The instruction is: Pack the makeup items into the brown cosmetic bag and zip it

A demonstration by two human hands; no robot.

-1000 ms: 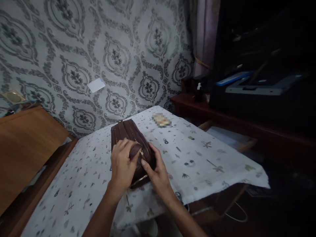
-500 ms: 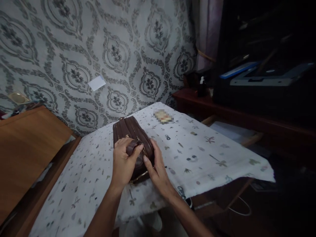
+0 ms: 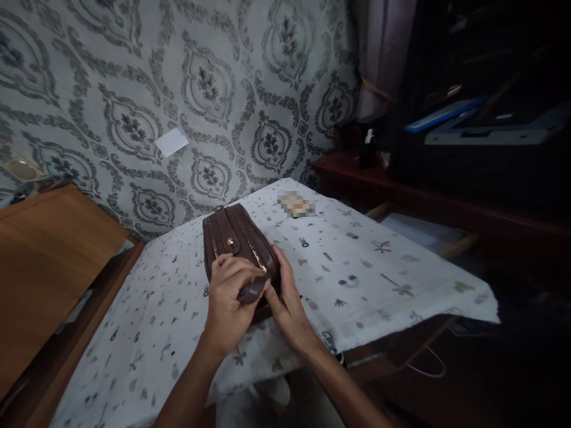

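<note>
A dark brown leather bag (image 3: 236, 229) with gold zips and a gold stud lies on the cloth-covered table. My left hand (image 3: 231, 303) is closed on a brown leather flap (image 3: 251, 290) at the bag's near end. Against the bag's right side rests my right hand (image 3: 288, 303), its fingers along the side and its thumb by the end of a zip, close to the left fingertips. What the right thumb pinches is too small to make out.
A blurred yellowish item (image 3: 296, 204) lies on the white patterned tablecloth (image 3: 357, 279) beyond the bag. At the left stands a wooden cabinet (image 3: 57, 255). An open drawer (image 3: 419, 232) is at the right, below a dark red shelf (image 3: 348, 178).
My left hand has moved slightly down and right with the flap, uncovering the gold stud and strap on top of the bag. The view has shifted a little.
</note>
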